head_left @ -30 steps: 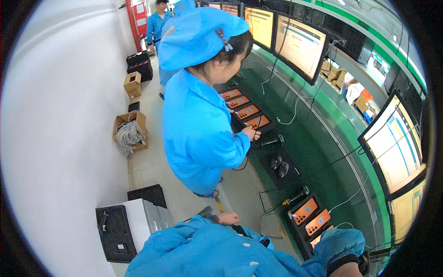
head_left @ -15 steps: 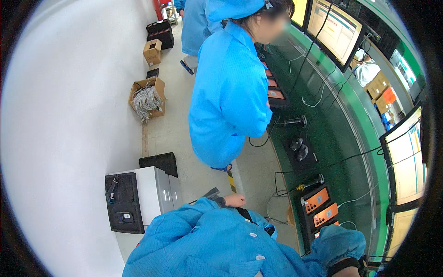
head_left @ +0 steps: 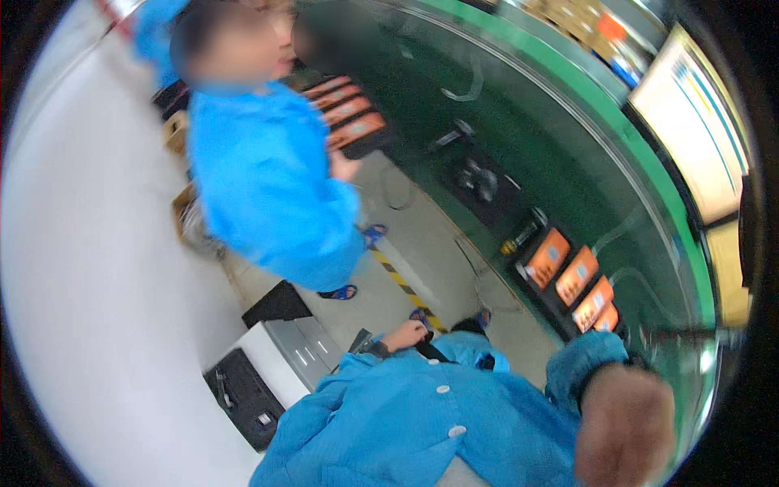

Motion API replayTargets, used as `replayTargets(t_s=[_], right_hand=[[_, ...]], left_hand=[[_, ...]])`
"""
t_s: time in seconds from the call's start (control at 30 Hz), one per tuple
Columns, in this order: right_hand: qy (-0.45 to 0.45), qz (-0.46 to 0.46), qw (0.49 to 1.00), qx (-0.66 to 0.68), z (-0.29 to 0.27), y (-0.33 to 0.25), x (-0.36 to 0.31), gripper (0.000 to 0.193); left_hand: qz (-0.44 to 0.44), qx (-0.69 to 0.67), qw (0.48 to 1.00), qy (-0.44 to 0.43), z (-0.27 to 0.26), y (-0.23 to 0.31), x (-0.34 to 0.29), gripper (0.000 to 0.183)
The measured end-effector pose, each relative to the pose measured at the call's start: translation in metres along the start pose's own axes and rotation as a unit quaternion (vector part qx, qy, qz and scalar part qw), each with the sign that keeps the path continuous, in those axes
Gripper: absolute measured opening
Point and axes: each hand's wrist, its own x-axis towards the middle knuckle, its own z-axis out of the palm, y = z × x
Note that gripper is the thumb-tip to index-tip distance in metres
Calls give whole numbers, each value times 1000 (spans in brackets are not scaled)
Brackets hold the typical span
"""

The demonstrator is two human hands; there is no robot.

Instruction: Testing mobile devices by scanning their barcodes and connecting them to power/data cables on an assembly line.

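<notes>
My left hand (head_left: 406,334) is in front of my waist, its fingers curled beside a black strap (head_left: 432,349). Whatever lies inside those fingers, if anything, is hidden. Close to the camera at the lower right, my right hand (head_left: 625,426) is raised and smeared by motion, so its fingers cannot be made out. The nearest things to it are several orange phones (head_left: 577,274) lying in a row in a black tray (head_left: 545,302) on the green bench. My right sleeve covers part of the tray's near end.
A co-worker (head_left: 268,187) in a blue coat stands ahead on the left, beside more orange phones (head_left: 357,130). Monitors (head_left: 690,122) line the right. A handheld device (head_left: 525,231) lies beyond the tray. At left, a white cabinet (head_left: 268,357) carries a black foam tray (head_left: 247,406).
The view has swung, carrying the bench and monitors across the picture. The co-worker has turned toward me. My right hand has come up into view from the lower edge.
</notes>
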Motion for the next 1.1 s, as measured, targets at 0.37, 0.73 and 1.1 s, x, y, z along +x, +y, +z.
replayTargets(t_s=[0.37, 0.73, 1.1], right_hand=[[-523, 814, 236, -91, -199, -143, -259, 35], [-390, 897, 162, -130, -303, -179, -304, 44], [-175, 907, 217, -314, -390, -215, -306, 30]], left_hand=[[-23, 45, 996, -75, 40, 42, 59, 32], [-10, 43, 999, 1, 77, 88, 170, 41], [10, 229, 966, 117, 78, 218, 242, 65]])
